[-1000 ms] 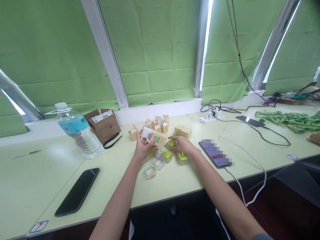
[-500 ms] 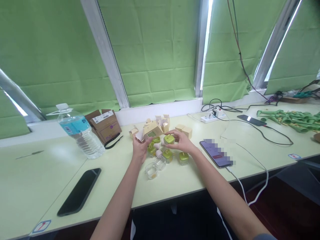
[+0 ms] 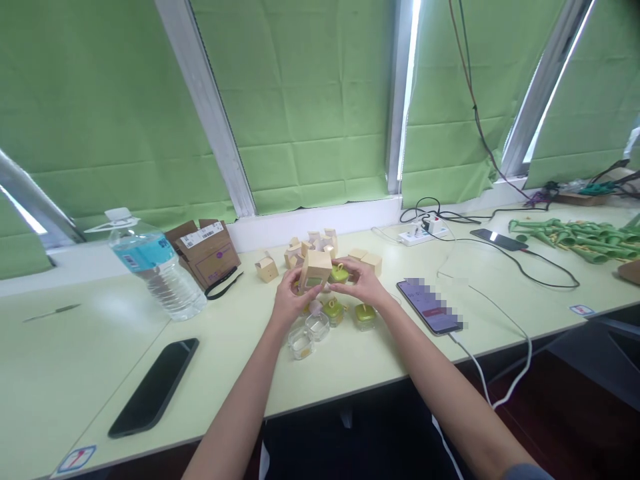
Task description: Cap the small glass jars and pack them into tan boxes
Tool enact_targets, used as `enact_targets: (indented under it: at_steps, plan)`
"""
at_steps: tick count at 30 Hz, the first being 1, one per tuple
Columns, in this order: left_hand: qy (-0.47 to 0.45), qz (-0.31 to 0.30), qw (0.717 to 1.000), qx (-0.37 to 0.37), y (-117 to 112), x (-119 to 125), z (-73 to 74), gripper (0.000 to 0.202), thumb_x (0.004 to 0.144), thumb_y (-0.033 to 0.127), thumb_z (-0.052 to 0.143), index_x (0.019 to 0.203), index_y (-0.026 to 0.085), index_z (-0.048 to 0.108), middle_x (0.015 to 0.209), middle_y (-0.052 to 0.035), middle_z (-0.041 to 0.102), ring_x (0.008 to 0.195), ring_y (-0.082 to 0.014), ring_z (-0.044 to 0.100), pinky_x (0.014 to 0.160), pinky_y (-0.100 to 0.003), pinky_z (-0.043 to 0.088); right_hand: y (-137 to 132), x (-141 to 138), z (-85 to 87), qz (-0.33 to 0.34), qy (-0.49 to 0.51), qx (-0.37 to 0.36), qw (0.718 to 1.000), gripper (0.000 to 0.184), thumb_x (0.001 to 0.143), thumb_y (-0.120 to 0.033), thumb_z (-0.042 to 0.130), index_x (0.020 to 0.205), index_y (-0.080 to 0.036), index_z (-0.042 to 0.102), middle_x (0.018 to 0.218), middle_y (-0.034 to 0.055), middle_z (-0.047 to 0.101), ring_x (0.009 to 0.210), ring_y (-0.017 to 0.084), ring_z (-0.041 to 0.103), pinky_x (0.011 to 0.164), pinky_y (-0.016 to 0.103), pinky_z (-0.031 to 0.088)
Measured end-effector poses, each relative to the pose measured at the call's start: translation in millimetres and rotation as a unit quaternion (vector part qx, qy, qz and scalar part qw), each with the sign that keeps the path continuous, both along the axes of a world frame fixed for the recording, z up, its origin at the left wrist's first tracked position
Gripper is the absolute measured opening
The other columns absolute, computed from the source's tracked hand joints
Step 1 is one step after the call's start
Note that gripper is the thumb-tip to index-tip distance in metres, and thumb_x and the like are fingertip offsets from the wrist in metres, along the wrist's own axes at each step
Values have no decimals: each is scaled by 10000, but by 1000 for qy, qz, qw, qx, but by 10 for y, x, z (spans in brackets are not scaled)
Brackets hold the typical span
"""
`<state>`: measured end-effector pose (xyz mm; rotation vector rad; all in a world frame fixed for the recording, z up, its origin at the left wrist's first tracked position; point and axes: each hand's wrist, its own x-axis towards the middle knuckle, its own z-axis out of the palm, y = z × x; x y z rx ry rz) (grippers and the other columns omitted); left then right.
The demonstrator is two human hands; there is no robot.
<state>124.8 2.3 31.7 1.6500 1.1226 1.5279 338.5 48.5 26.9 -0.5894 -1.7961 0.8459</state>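
Note:
My left hand grips a small tan cardboard box with a window in its side, held upright above the table. My right hand pinches a small green-lidded jar right beside the box's open side. Below the hands stand two more green-lidded jars and two clear lidless jars on the pale green table. A cluster of small tan boxes sits just behind.
A water bottle and a brown carton stand at the left. A black phone lies near the front edge. A lit phone on a white cable lies at the right, with a power strip and green plastic parts beyond.
My left hand turned the flat box upright and formed it into a cube. My right hand lifted a green-lidded jar off the table and brought it against the box.

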Motion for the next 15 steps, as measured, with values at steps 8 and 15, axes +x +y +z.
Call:
enact_targets:
  at_steps: [8, 15]
  plan:
    - [-51, -13, 999, -3, -4, 9, -27, 674, 711, 380, 857, 1237, 218, 468, 1219, -112, 664, 1124, -261, 664, 960, -411, 541, -20, -36, -3, 0, 24, -25, 999, 682, 638, -425, 914, 1228, -254, 618, 1241, 80, 690, 1130, 237, 670, 951, 373, 551]
    - [-127, 60, 990, 28, 40, 17, -13, 726, 661, 385, 886, 1212, 236, 438, 1212, -92, 642, 1117, -241, 662, 924, -370, 565, -54, -23, 8, 56, 40, -51, 996, 535, 648, -414, 907, 1087, -229, 664, 1175, 81, 725, 1064, 241, 700, 911, 376, 566]
